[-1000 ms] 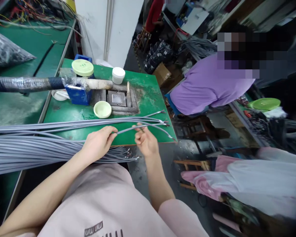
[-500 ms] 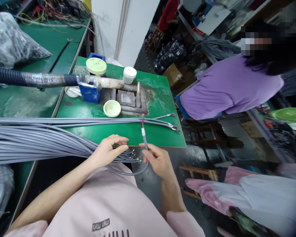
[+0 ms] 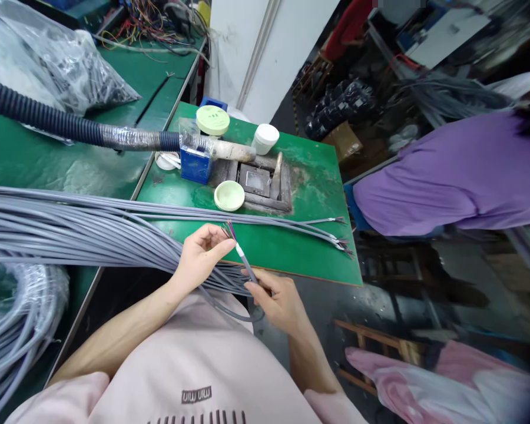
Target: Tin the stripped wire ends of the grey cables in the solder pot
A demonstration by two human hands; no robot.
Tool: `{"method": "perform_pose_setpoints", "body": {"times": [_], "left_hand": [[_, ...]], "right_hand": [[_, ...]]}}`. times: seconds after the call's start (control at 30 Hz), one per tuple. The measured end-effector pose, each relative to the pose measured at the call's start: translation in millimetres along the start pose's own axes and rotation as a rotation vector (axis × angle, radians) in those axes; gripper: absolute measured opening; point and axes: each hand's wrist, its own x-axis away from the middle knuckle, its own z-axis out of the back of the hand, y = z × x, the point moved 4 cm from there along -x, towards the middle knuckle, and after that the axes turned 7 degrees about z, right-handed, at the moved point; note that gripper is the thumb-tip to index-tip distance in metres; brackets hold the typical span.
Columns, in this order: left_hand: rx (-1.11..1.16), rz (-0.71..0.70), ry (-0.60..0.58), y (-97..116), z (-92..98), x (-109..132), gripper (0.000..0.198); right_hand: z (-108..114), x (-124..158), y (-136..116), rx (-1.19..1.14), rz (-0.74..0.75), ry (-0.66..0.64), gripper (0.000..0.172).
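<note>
My right hand (image 3: 278,297) is closed around a grey cable (image 3: 248,266) just below its stripped end. The cable tilts up to the left, with a white band and thin coloured wires (image 3: 231,228) fanning out at the tip. At those wires my left hand (image 3: 203,253) has its fingers curled and its thumb against them. Behind and below the hands lies a thick bundle of grey cables (image 3: 92,235). A few separate grey cables (image 3: 265,219) run across the green table, their stripped ends pointing right.
On the green table (image 3: 322,253) sit a soot-stained square pot (image 3: 257,179), a pale green dish (image 3: 229,195), a white tub (image 3: 265,138) and a blue box (image 3: 195,165) under a ribbed hose (image 3: 70,123). A person in purple (image 3: 428,176) is at the right.
My left hand has come to the wire tips, fingers curling in. The held cable has tipped left toward it. The view has shifted, so the surroundings appear further right.
</note>
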Motion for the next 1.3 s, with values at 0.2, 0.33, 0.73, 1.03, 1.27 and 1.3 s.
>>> {"method": "perform_pose_setpoints", "body": {"times": [0.2,0.33,0.73,1.03,1.27,1.3], "left_hand": [[0.062,0.01,0.029,-3,0.1,-3,0.022],[0.211,0.148,-0.081,-18,-10.5,-1,0.022],[0.281,0.108,-0.055,-26,-15.2,2,0.026],[-0.035,0.033,-0.137,-24,-11.2,-8,0.022],[-0.852,-0.501,-0.121,-17,9.0,-9,0.019],[-0.887,-0.512,-0.127,-20,11.2,-10,0.02]], "right_hand": [[2,-4,3,-0.032,-0.002,0.01,0.03],[8,-21,3,-0.226,-0.007,0.051,0.037],[17,-62,-21,-0.095,0.133,0.233,0.019],[36,-109,-25,0.04,0.156,0.182,0.023],[43,-184,-14,0.462,0.06,0.007,0.03],[40,-192,-12,0.528,0.043,-0.026,0.029]]}}
